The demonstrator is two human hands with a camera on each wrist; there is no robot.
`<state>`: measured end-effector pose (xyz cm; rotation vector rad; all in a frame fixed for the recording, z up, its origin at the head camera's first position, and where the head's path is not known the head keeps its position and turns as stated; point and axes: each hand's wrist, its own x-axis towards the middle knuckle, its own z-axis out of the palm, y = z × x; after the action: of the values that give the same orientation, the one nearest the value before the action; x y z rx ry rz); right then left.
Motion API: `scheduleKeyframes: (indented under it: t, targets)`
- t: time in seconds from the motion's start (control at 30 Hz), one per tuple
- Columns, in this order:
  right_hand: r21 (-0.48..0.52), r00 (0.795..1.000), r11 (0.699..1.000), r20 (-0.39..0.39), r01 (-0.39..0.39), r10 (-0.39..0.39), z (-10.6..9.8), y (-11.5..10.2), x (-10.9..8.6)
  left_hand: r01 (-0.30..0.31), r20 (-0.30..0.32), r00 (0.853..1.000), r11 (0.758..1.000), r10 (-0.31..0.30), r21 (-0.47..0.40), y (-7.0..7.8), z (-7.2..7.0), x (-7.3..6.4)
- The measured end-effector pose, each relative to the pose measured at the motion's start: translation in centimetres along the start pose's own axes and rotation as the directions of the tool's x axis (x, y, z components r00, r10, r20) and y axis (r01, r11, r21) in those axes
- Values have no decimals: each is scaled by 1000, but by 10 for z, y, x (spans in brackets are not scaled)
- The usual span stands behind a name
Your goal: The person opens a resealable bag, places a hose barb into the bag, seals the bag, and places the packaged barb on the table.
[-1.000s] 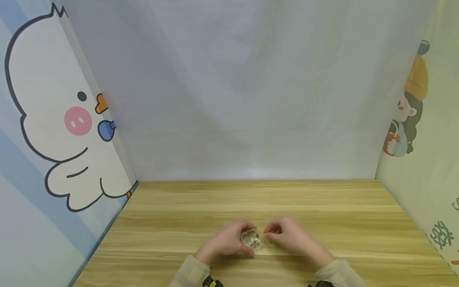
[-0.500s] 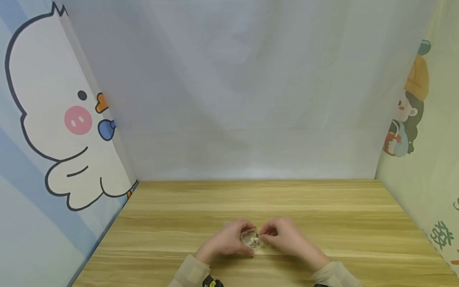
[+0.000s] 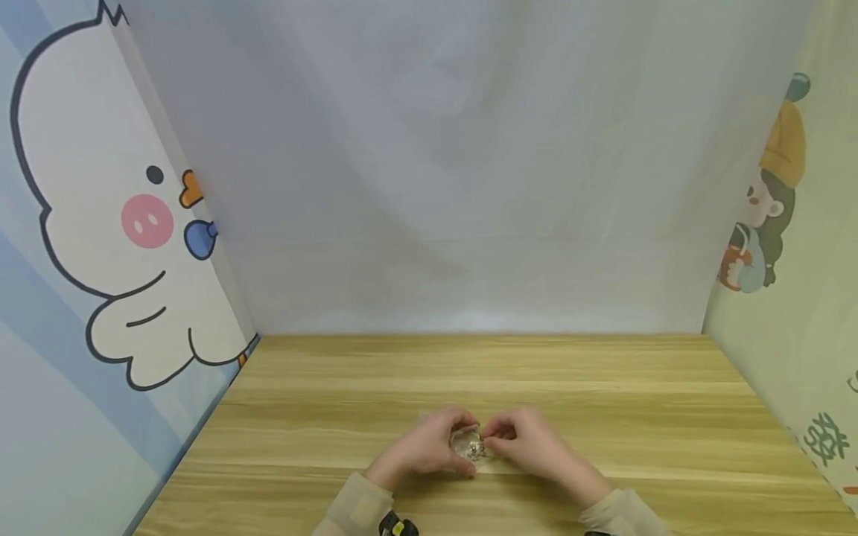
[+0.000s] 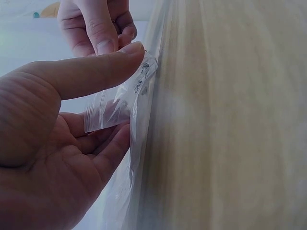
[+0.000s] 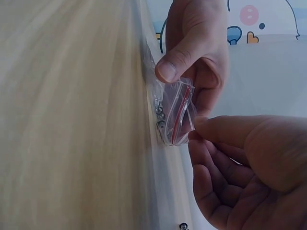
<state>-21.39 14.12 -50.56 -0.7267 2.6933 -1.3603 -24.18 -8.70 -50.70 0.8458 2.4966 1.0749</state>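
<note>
A small clear zip-lock bag [image 3: 467, 444] with a red line along its seal stands between both hands, low over the wooden table. Small shiny metal pieces [image 5: 160, 114] lie inside it. My left hand [image 3: 434, 444] curls round the bag from the left, thumb [image 4: 108, 72] on the near side and fingers behind. From the right, my right hand [image 3: 532, 441] brings thumb and forefinger together in a pinch at the bag's edge by the seal. Its other fingers are loosely curled, as the right wrist view shows.
Under and beside the bag more clear plastic [image 4: 125, 191] lies on the wooden table [image 3: 335, 387]. One small metal piece [image 5: 183, 226] sits near the right hand. A pale curtain [image 3: 436, 186] hangs behind, with printed panels at both sides.
My right hand has moved slightly left, from just apart from the bag to its edge. The left hand keeps its hold in nearly the same place.
</note>
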Motion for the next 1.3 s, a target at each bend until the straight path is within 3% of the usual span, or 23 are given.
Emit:
scheduleKeyframes:
  t: [0.53, 0.77, 0.9, 1.07, 1.3]
  targets:
    - [10, 1000, 1000, 11, -13, 13, -8, 0, -3, 5, 11, 1000, 1000, -4, -17, -3, 0, 1]
    - [-4, 997, 998, 37, -69, 69, -22, 8, -6, -9, -2, 1000, 1000, 9, -20, -3, 1, 1]
    - [-35, 997, 998, 53, -46, 47, -30, 15, -5, -12, -5, 1000, 1000, 12, -11, -3, 1, 1]
    - [-21, 999, 999, 28, -45, 46, -41, 21, -5, -18, -14, 1000, 1000, 18, -7, -4, 1, 1]
    - [-51, 995, 993, 1, -102, 102, -57, 35, -5, -27, -11, 1000, 1000, 27, 7, -5, 3, 1]
